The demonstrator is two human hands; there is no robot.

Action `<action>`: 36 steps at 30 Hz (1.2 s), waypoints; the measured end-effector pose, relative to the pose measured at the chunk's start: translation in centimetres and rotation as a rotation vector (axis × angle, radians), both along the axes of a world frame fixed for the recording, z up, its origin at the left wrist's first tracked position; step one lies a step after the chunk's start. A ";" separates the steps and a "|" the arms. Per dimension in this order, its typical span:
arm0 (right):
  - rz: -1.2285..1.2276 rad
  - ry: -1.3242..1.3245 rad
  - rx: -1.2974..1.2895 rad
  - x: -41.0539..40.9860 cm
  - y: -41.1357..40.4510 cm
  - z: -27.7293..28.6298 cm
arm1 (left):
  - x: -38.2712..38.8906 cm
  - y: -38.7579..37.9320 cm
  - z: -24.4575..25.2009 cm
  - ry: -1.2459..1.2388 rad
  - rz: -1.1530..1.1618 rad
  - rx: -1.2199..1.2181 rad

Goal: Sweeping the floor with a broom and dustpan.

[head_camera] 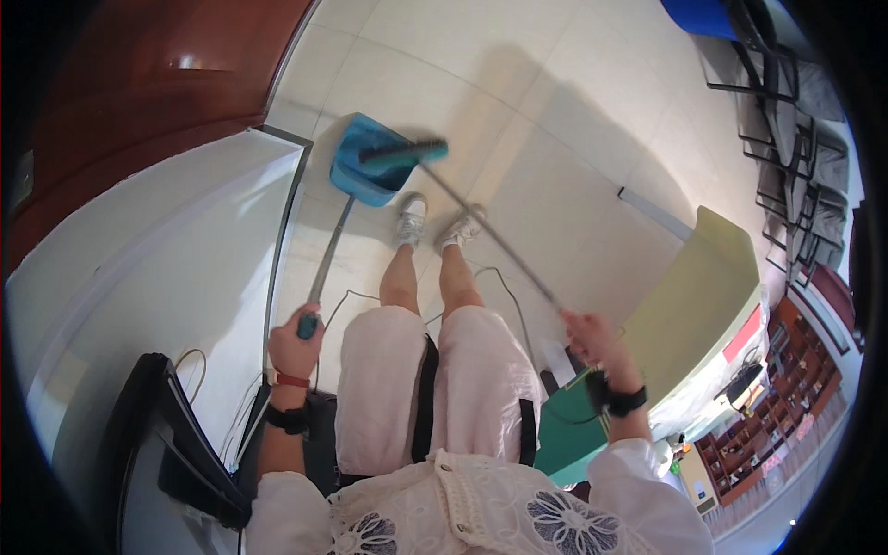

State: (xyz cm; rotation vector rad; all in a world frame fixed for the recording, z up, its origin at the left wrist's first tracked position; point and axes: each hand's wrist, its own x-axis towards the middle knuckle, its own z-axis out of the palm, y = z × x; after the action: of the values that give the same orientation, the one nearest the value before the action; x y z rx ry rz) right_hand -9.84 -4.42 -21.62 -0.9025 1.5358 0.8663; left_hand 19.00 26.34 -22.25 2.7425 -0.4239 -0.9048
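Observation:
My left hand (295, 347) is closed around the grip of a long-handled blue dustpan (378, 187). The pan rests on the tiled floor in front of my feet, its grey pole (330, 253) rising to my hand. In my right hand (593, 338) is the thin metal handle (510, 251) of a broom. Its dark and teal broom head (406, 151) looks blurred and lies partly over the pan's opening, with one end past the pan's right side. Whether the bristles touch the pan, I cannot tell.
Cables (510, 291) run across the floor by my legs. A white wall (173, 229) and a red-brown door (166, 83) stand at left, with a black monitor (187, 430) below. To the right are a pale yellow-green panel (701, 298) and several folding chairs (784, 139).

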 end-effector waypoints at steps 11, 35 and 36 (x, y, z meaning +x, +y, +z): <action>0.957 -0.770 -0.863 22.5 -7.0 -20.2 | -4.6 1.6 0.5 -0.005 0.163 -0.131; -0.972 -0.240 -0.223 -8.6 -4.5 -10.4 | 2.8 3.3 0.5 0.037 -0.302 0.040; -1.086 -0.247 -0.188 -8.0 -5.2 -11.3 | 3.2 3.0 0.7 0.045 -0.298 0.041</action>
State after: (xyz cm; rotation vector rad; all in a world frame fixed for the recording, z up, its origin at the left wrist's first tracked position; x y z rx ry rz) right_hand -17.86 -9.57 -32.95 -0.1784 1.5905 -0.1681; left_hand 22.21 29.30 -21.52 2.7348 -0.8300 -1.0513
